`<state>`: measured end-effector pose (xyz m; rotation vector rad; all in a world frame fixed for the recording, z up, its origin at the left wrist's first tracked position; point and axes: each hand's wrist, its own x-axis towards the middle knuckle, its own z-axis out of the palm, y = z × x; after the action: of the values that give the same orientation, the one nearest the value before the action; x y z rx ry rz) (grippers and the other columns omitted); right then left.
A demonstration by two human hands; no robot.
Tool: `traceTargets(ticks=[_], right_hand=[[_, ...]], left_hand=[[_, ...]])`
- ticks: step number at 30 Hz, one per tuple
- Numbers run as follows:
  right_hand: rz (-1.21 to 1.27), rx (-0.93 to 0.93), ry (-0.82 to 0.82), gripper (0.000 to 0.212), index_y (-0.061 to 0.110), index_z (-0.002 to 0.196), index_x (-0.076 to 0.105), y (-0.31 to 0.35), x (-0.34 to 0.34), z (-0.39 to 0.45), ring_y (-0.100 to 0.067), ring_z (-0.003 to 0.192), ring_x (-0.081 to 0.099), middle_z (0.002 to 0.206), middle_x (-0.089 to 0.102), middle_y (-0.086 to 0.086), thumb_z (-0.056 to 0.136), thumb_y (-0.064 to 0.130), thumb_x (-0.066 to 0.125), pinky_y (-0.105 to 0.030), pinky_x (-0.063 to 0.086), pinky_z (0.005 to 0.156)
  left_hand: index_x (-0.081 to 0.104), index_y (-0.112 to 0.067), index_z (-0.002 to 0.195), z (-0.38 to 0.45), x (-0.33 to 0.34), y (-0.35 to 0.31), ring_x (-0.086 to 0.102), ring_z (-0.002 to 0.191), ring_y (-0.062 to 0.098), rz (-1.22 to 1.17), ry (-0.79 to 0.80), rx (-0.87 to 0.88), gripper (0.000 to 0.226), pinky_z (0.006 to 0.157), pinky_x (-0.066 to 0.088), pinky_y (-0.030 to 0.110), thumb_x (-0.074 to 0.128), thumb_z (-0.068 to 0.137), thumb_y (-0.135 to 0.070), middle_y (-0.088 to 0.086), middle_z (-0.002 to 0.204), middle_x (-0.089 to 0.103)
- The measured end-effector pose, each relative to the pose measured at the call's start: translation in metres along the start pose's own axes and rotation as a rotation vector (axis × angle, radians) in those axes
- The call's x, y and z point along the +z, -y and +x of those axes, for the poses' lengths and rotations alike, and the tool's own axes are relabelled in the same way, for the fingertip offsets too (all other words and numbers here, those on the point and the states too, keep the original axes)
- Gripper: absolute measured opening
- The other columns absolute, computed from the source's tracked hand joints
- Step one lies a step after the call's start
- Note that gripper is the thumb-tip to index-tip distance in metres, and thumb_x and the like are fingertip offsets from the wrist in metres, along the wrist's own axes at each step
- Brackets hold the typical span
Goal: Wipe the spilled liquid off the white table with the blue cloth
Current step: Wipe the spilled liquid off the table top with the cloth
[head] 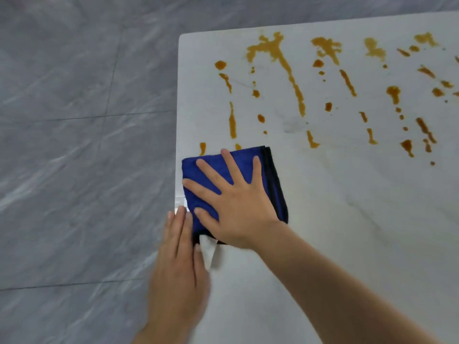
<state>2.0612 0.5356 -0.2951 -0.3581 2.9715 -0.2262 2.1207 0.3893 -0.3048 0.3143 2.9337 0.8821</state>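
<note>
Head view: blue cloth (248,167) folded, lying flat at the left edge of the white desk (347,219), near side of the spill. Right hand (236,207) pressed palm-down on it, fingers spread wide — not gripping, just flat. Left hand (178,259) sits at the desk's left edge, just beside the cloth, fingers straight and together, fingertips touching the cloth's near-left side; not holding anything that I can see. A small pale tag or scrap (211,252) pokes out under the cloth's near corner, between the two hands. Brown spilled liquid (293,83) — streaks and drops across the far half of the desk, nearest streaks just meeting the cloth's far edge. Grey tiled floor (74,145) to the left.
</note>
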Motion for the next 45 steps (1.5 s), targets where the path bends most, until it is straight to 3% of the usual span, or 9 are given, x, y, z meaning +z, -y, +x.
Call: traceTargets(ticks=[6,9,12,18,25,29,33,39,45], right_hand=[[-0.029,0.265,0.002,0.058,0.045,0.143,-0.002,-0.008,-0.004,0.02,-0.032,0.142,-0.017,0.157,-0.007,0.008,0.086,0.058,0.002,-0.07,-0.008,0.102],[-0.027,0.334,-0.03,0.06,0.04,0.145,0.006,0.005,0.002,-0.01,-0.037,0.142,-0.008,0.158,0.003,0.003,0.088,0.057,0.004,-0.072,0.0,0.102],[-0.042,0.227,0.003,0.055,0.037,0.141,0.031,0.017,0.004,-0.032,-0.042,0.14,0.015,0.154,0.026,0.0,0.09,0.055,0.021,-0.075,0.012,0.098],[-0.037,0.253,-0.02,0.059,0.047,0.142,0.0,-0.015,0.0,0.004,-0.032,0.142,-0.014,0.158,-0.004,0.008,0.085,0.062,0.0,-0.07,-0.007,0.102],[0.016,0.559,-0.019,0.059,0.052,0.14,-0.005,-0.089,-0.01,-0.014,-0.025,0.142,-0.016,0.156,-0.008,0.014,0.083,0.067,-0.001,-0.069,-0.001,0.104],[0.034,0.688,0.036,0.057,0.058,0.133,-0.02,-0.132,-0.018,-0.062,-0.019,0.141,-0.022,0.155,-0.016,0.016,0.081,0.069,-0.002,-0.066,-0.003,0.107],[0.066,0.782,0.093,0.06,0.055,0.133,-0.023,-0.129,-0.022,-0.097,-0.018,0.14,-0.026,0.148,-0.029,0.018,0.078,0.07,-0.002,-0.066,-0.004,0.108],[0.02,0.569,0.122,0.057,0.052,0.126,-0.037,-0.091,-0.008,-0.097,-0.027,0.136,-0.033,0.141,-0.04,0.017,0.078,0.069,-0.011,-0.066,-0.006,0.106],[0.01,0.542,0.047,0.061,0.053,0.138,-0.011,-0.127,-0.017,-0.064,-0.027,0.142,-0.019,0.156,-0.012,0.014,0.08,0.07,-0.004,-0.07,-0.002,0.104]], left_hand=[[0.026,-0.012,0.143,-0.001,0.003,0.002,0.012,0.143,0.012,0.032,-0.007,0.025,0.055,0.108,0.035,0.039,0.021,0.092,-0.031,-0.006,0.152,0.018],[0.044,-0.006,0.135,0.0,0.003,0.003,0.018,0.142,0.018,0.042,-0.008,0.077,0.052,0.107,0.037,0.03,0.026,0.091,-0.026,0.001,0.15,0.027],[0.044,-0.001,0.133,0.001,0.003,0.004,0.02,0.141,0.024,-0.031,-0.025,0.06,0.052,0.111,0.02,0.021,0.027,0.09,-0.024,0.006,0.147,0.029],[0.049,0.002,0.129,0.002,0.001,0.002,0.029,0.134,0.039,0.081,-0.033,0.091,0.057,0.1,0.039,0.048,0.017,0.096,-0.032,0.015,0.144,0.037],[0.042,-0.001,0.133,0.0,-0.001,0.002,0.027,0.138,0.027,0.089,-0.02,0.085,0.051,0.106,0.032,0.036,0.028,0.091,-0.026,0.011,0.145,0.035],[0.042,-0.003,0.134,0.001,-0.002,0.002,0.025,0.139,0.024,0.111,0.002,0.091,0.052,0.102,0.041,0.039,0.022,0.094,-0.029,0.01,0.146,0.034],[0.039,-0.004,0.136,0.001,-0.001,0.002,0.019,0.138,0.016,0.073,0.012,0.078,0.052,0.107,0.027,0.029,0.024,0.093,-0.03,0.006,0.147,0.03],[0.037,-0.007,0.138,0.0,0.001,-0.001,0.015,0.139,0.009,0.068,0.0,0.028,0.055,0.108,0.033,0.033,0.024,0.09,-0.031,0.0,0.148,0.026],[0.038,-0.005,0.137,0.0,0.001,-0.001,0.019,0.139,0.012,0.073,-0.006,0.066,0.054,0.107,0.025,0.025,0.027,0.091,-0.03,0.003,0.148,0.028]])
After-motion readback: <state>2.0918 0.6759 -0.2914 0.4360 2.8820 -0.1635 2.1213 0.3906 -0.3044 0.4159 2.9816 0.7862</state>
